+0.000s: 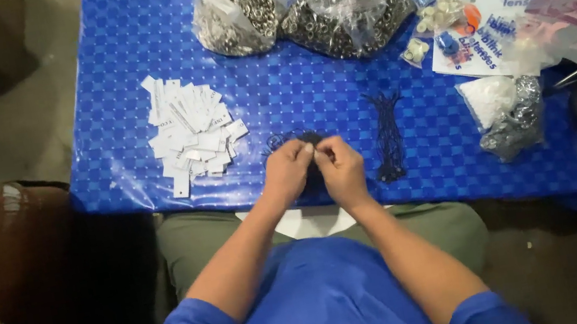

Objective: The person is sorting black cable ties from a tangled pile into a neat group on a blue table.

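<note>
Head view: left hand (287, 171) and right hand (341, 169) pinch together at the table's (121, 96) near edge, hiding a small dark object; one tag pile (191, 130), two ring bags (237, 16).

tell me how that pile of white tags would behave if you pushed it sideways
The white tags lie loose and overlapping, so the pile would probably spread and slide apart rather than move as one. They look thin and flat, likely very light, and unlikely to roll. The blue table cover looks glossy, so they may skid easily.
</note>
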